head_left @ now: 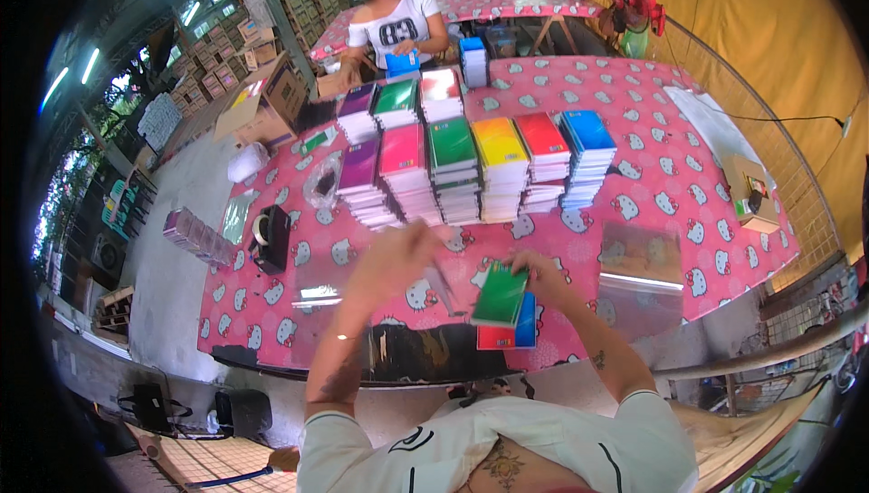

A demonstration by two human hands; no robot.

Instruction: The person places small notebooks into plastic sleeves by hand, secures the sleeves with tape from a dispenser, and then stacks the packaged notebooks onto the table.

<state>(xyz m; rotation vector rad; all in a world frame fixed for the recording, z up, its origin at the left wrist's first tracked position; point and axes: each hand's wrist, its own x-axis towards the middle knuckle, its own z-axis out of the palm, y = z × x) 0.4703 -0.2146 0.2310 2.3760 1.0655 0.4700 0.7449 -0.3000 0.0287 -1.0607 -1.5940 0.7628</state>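
Evidently a gathering step, as I read it: notebooks of different colours being collected into a small set. Everything here placed by the notebook stacks (452, 144) on the pink-covered table (724, 267).

Right hand (536, 271): in front of the stacks, on the wearer's side, gripping a green notebook (500, 294) by its far edge, cover up, tilted. Partly beneath it, farther out from the stacks, a blue notebook (526, 321) and a red notebook (493, 339). Green touching them or just above? Cannot tell.

Left hand (403, 248): close in front of the stacks, toward their left end. Blurred; cannot tell wide or narrow, nor whether it holds anything.

Next move, my judgement: calls for lowering the green squarely over the other two, edges matched, the left hand perhaps steadying or bringing another colour. Beyond the stacks, a co-worker (396, 27) handles another blue book (402, 62).
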